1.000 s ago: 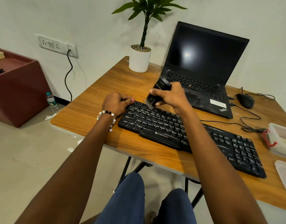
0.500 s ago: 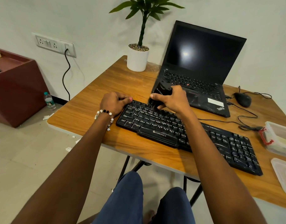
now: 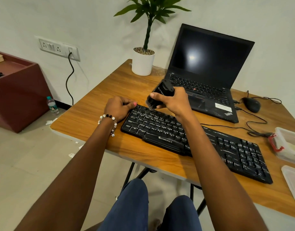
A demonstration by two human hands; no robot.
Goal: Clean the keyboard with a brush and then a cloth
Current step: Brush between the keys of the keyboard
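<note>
A potted plant (image 3: 143, 60) stands upper centre on the wooden table (image 3: 96, 114), an open black laptop (image 3: 208, 72) to its right. Farther right lie a wired mouse (image 3: 251, 104) and a clear container (image 3: 288, 145). A water bottle (image 3: 52, 105) stands on the floor at left.

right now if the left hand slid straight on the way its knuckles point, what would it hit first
The left hand rests at the keyboard's left end, fingers curled, pointing right. Going straight on, it would probably meet the top-left keys first, then the brush that the right hand holds; depth is uncertain.
</note>
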